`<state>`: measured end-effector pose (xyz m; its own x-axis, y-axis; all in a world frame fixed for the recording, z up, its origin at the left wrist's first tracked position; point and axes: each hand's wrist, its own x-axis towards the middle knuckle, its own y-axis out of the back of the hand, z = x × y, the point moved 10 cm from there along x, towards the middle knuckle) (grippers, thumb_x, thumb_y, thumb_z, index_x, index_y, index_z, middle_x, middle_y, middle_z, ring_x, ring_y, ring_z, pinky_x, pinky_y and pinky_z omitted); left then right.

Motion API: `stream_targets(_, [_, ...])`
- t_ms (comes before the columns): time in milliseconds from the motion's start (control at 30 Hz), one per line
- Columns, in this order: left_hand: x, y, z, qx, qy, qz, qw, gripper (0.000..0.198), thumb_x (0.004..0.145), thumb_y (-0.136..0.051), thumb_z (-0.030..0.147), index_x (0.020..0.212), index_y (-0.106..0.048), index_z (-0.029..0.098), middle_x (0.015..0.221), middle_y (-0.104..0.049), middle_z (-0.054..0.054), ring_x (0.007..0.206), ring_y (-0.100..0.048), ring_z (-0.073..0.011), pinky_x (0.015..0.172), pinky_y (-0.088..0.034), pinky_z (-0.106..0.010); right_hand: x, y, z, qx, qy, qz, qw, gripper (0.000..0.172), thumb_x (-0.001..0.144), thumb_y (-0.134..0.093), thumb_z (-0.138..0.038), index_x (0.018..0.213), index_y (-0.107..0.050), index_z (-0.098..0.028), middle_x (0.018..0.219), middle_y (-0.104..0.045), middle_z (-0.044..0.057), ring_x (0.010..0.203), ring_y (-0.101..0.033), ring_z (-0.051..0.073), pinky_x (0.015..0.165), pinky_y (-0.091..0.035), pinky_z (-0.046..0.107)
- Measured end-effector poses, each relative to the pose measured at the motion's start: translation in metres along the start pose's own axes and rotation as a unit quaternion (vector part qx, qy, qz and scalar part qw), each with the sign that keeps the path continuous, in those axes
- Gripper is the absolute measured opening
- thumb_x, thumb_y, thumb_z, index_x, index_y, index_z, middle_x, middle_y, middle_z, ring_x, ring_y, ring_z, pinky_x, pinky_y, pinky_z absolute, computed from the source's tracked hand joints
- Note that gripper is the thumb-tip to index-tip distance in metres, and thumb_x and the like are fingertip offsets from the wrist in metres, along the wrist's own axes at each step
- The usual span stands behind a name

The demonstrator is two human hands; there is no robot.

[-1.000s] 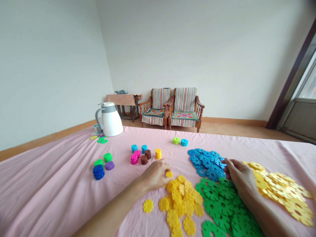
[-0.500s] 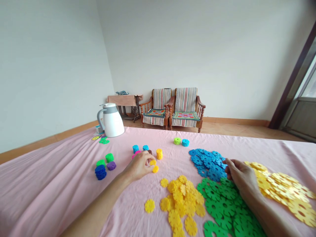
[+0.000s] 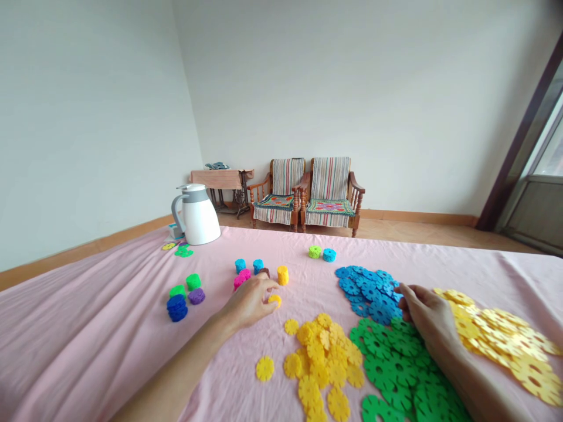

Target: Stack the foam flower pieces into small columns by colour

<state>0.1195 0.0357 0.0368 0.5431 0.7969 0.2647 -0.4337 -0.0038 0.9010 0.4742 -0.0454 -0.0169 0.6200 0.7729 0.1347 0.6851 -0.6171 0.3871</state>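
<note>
Small yellow disc (image 3: 275, 300) noted mid-frame, beside the thumb of the left hand (image 3: 251, 300); I cannot tell whether it is gripped. Right hand (image 3: 430, 313), right of centre, bent beside blue discs (image 3: 366, 289); grasp indeterminable. White jug (image 3: 200, 220) stands left.

Worn on head; looking forward and slightly down. Close over pink cloth (image 3: 97, 334), lower frame; well back from chairs (image 3: 331, 179), frame centre.

The left hand (image 3: 251, 300) curls beside a yellow disc (image 3: 275, 300) on pink cloth (image 3: 105, 328).
</note>
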Motion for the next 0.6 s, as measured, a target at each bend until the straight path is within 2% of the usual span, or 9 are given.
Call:
stream_targets(67, [-0.003,0.0,0.015,-0.018,-0.032,-0.026,0.999,0.017,0.07,-0.056,0.018,0.085,-0.065,0.018,0.082,-0.057,-0.001,0.069,-0.053,-0.0129,0.062,-0.038,-0.022,0.0,0.0,0.0,-0.004,-0.003,0.0,1.0,0.044,0.072,-0.046,-0.053,0.087,-0.065,-0.016,0.045,-0.054,-0.003,0.039,-0.048,0.013,0.041,-0.034,0.025])
stream_targets(133, [-0.009,-0.008,0.035,-0.041,-0.08,-0.092,0.992,0.015,0.068,-0.061,0.018,0.083,-0.065,0.019,0.081,-0.059,-0.001,0.072,-0.054,-0.0137,0.064,-0.038,-0.022,0.0,0.0,0.0,-0.005,-0.004,-0.002,1.0,0.045,0.072,-0.046,-0.053,0.087,-0.065,-0.016,0.044,-0.053,-0.004,0.038,-0.047,0.013,0.04,-0.033,0.025])
stream_targets(233, [-0.018,-0.019,0.054,-0.062,-0.116,-0.154,0.979,0.025,0.065,-0.067,0.019,0.09,-0.066,0.02,0.083,-0.06,0.0,0.075,-0.054,-0.0148,0.067,-0.039,-0.022,0.0,0.0,0.0,-0.001,-0.005,-0.004,1.0,0.045,0.072,-0.046,-0.054,0.088,-0.065,-0.016,0.044,-0.053,-0.004,0.038,-0.046,0.013,0.04,-0.032,0.025])
stream_targets(433, [-0.017,-0.029,0.056,-0.058,-0.106,-0.14,0.983,0.02,0.067,-0.059,0.013,0.085,-0.063,0.019,0.082,-0.056,-0.001,0.073,-0.052,-0.0142,0.063,-0.038,-0.021,0.0,-0.001,0.0,-0.007,-0.004,-0.006,1.0,0.046,0.073,-0.046,-0.054,0.088,-0.065,-0.015,0.044,-0.053,-0.003,0.037,-0.046,0.013,0.04,-0.032,0.025])
stream_targets(600, [-0.015,-0.031,0.055,-0.048,-0.112,-0.119,0.985,0.016,0.06,-0.055,0.009,0.074,-0.058,0.017,0.076,-0.054,0.0,0.068,-0.051,-0.013,0.06,-0.037,-0.021,-0.001,-0.002,-0.002,-0.014,-0.001,-0.012,1.0,0.046,0.073,-0.045,-0.053,0.09,-0.064,-0.015,0.046,-0.054,-0.002,0.038,-0.046,0.013,0.04,-0.033,0.025])
